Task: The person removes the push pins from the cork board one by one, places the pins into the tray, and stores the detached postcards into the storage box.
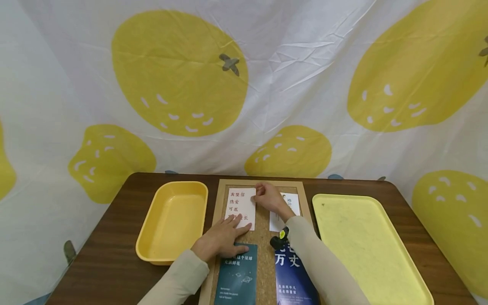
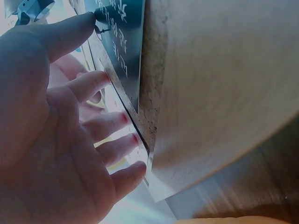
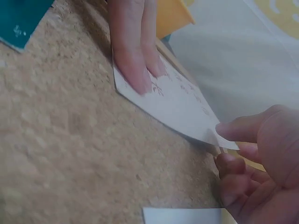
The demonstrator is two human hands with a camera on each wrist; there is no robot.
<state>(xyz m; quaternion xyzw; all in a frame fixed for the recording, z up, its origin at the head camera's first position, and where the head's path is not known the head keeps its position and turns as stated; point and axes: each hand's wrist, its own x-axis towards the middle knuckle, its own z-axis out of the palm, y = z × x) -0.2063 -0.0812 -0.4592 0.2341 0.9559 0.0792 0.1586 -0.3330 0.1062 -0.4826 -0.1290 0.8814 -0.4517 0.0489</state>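
Pale sleeves [image 1: 173, 277], nearest. Yellow tub [image 1: 171, 222], left. White card [image 1: 238, 203] with red lettering, upper left of corkboard [image 1: 265, 262]: left hand [image 1: 224, 239], fingers spread, resting on its lower end; right hand [image 1: 270, 198] pinching it near the upper right corner. Yellow tray [image 1: 370, 241], right.

Pale beige sleeves [image 1: 324, 262], black-and-yellow wrist camera [image 1: 278, 242]

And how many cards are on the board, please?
4: upper left white card, upper right white card, lower left green card, lower right blue card; more may be hidden.
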